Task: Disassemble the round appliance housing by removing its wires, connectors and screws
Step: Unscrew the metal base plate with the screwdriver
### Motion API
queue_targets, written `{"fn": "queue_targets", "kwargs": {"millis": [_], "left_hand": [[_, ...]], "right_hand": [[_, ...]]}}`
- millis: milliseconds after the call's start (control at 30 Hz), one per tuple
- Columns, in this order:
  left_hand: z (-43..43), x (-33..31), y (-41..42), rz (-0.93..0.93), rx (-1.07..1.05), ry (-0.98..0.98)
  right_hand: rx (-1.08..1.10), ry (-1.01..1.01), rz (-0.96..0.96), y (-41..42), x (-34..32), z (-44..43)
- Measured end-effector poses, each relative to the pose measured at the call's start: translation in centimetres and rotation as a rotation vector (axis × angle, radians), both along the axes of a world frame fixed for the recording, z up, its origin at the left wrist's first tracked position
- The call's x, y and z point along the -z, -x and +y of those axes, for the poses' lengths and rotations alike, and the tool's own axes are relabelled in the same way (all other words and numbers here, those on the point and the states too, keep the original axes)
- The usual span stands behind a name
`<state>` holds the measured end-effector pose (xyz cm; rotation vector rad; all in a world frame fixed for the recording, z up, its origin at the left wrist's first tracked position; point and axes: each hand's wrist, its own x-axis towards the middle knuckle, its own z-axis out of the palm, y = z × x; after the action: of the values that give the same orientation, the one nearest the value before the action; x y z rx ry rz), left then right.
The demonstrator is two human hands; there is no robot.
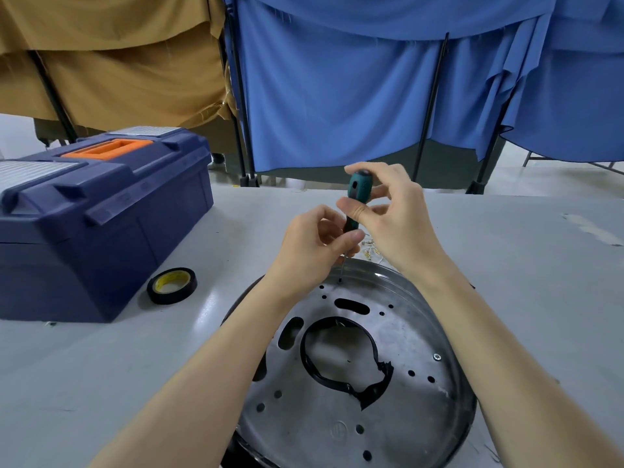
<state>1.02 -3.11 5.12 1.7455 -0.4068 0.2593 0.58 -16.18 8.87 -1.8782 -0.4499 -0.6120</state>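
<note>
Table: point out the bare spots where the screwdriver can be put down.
Widest bare patch: the table right of the metal housing. Another lies on the near side of the toolbox and tape roll, left of the housing. Crowded: the housing's far rim, where the left hand and right hand hold the screwdriver beside small loose parts.

A pale grey desk (pixel 506 248) fills the foreground. Behind it, blue cloth (pixel 337 96) hangs in loose folds over thin black poles (pixel 432 106), beside tan cloth (pixel 118 72) draped on the left. A light grey floor (pixel 557 177) shows beneath the hems. Soft, even light falls indoors.
</note>
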Motion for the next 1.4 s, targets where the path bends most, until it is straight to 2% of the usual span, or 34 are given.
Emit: {"fn": "queue_targets", "kwargs": {"millis": [200,367,533,733,933,1167,1400], "left_hand": [[-0.02,0.03,-0.05,0.028,0.033,-0.082],[-0.02,-0.03,0.14,0.016,0.002,-0.019],[0.04,0.01,0.03,0.024,0.029,-0.051],[0.04,-0.07,0.18,-0.001,-0.016,-0.006],[-0.18,-0.17,0.22,0.013,0.017,-0.066],[-0.14,-0.14,0.20,0.016,-0.010,0.016],[-0.01,-0.15,-0.06,0.020,0.038,-0.014]], "right_hand": [[-0.036,-0.142,0.009,0.01,-0.23,-0.40],[-0.030,-0.060,-0.014,0.18,-0.07,0.00],[-0.032,-0.137,-0.007,-0.02,-0.23,-0.37],[-0.009,-0.025,-0.031,0.33,-0.21,-0.16],[-0.062,-0.103,0.003,0.09,-0.19,-0.27],[-0.048,-0.040,-0.001,0.19,-0.18,-0.02],[-0.038,-0.019,-0.013,0.05,-0.12,0.02]]}}
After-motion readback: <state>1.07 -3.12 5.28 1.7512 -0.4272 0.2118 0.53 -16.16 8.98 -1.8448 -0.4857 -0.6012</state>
